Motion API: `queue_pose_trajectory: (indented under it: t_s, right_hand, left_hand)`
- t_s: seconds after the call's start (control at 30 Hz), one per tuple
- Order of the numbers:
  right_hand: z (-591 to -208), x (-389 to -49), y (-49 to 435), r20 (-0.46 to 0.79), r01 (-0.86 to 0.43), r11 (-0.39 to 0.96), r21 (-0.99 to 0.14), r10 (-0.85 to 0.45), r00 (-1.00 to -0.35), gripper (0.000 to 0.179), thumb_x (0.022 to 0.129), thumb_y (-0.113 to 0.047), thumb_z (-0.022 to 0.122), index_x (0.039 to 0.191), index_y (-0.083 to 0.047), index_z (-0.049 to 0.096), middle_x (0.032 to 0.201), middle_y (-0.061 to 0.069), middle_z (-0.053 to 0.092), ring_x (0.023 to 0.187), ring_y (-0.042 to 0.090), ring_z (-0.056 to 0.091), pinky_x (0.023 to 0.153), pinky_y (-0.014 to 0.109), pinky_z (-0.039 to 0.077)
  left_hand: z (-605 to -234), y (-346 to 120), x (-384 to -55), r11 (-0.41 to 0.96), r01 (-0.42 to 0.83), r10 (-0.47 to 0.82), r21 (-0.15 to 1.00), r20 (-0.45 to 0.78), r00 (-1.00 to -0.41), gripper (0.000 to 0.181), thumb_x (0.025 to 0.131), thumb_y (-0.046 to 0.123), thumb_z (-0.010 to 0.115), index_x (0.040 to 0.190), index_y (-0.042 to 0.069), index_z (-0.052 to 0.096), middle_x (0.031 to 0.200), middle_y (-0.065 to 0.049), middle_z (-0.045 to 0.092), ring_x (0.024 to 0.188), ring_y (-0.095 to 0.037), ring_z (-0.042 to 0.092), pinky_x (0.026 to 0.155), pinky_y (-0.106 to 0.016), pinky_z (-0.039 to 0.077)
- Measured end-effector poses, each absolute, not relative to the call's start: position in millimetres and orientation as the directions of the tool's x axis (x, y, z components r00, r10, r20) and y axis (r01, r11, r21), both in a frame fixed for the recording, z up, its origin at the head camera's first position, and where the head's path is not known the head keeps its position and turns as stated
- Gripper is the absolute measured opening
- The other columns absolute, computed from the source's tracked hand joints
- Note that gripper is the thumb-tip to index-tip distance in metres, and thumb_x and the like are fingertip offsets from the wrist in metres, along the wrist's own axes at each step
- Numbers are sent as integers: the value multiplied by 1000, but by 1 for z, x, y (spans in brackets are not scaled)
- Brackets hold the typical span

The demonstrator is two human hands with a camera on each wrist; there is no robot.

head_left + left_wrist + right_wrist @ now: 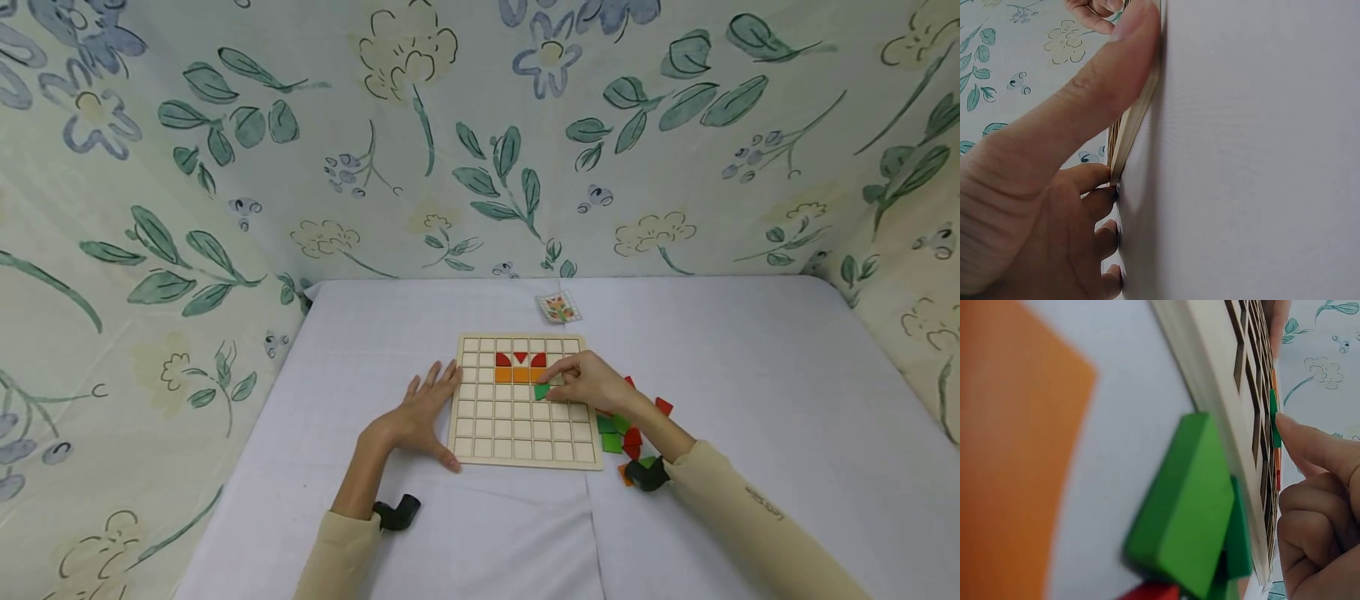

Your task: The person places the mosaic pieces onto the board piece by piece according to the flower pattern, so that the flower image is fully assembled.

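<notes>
A square wooden grid board (495,429) lies on the table. My left hand (416,421) rests at its left edge, fingers spread and thumb by the near corner; in the left wrist view the thumb (1085,94) crosses in front of the board's side. My right hand (596,383) is over the board's right half. Its thumb and forefinger pinch a green tile (542,392) at a cell just below a row of orange tiles (521,375). Above those sit two curved red pieces (502,360) with a red triangle (521,357) between them.
Loose green (611,442), red (663,406) and orange pieces lie right of the board, under and around my right forearm. A small pattern card (558,307) lies beyond the board's far edge. Floral cloth (495,183) hangs behind the table.
</notes>
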State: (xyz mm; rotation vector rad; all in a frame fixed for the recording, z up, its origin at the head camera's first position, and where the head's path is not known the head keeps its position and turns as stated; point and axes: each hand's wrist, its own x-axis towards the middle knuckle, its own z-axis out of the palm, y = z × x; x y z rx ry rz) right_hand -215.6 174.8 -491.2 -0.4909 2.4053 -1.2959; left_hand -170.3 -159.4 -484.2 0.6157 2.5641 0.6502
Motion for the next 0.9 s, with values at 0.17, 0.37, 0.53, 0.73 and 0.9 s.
queue_pose_trajectory:
  t_s: [0.17,0.37,0.53,0.73,0.9]
  right_hand:
    - [-492,-215,173,-158,-112,522,-846,-445,-881,19,88,-12,82,106,-6,81,53,-6,28,50,10,21,52,24,25]
    - [-490,-215,169,-165,-96,521,-848,-432,-887,18,88,-11,82,105,-6,81,54,-5,28,52,12,22,54,24,27]
    - [-491,-216,166,-160,-97,514,-852,-432,-887,18,87,-13,83,105,-7,81,55,-5,27,53,12,21,55,25,27]
    - [-489,-216,170,-188,-48,502,-864,-409,-893,19,89,-15,81,107,-9,81,55,-4,26,54,13,21,56,25,29]
    - [-480,-214,185,-226,13,532,-847,-338,-914,21,92,-22,79,111,-12,80,58,-4,26,55,14,24,54,25,27]
  left_hand:
    - [-486,-160,-171,794,307,504,524,-287,-814,153,55,47,101,167,10,5,175,-4,-6,163,-30,-12,133,-56,-7]
    - [-486,-160,-171,796,310,503,520,-284,-816,153,55,47,101,167,9,5,176,-5,-5,163,-31,-12,133,-57,-6]
    - [-485,-160,-171,795,307,502,523,-283,-817,153,55,46,101,167,9,4,176,-7,-4,163,-32,-12,132,-58,-5]
    - [-486,-161,-172,800,308,503,515,-295,-813,153,57,48,101,167,10,3,176,-5,-7,163,-30,-14,133,-56,-7]
    - [-487,-160,-172,790,309,509,529,-285,-813,152,57,45,101,167,8,4,176,-8,-5,163,-33,-12,132,-59,-6]
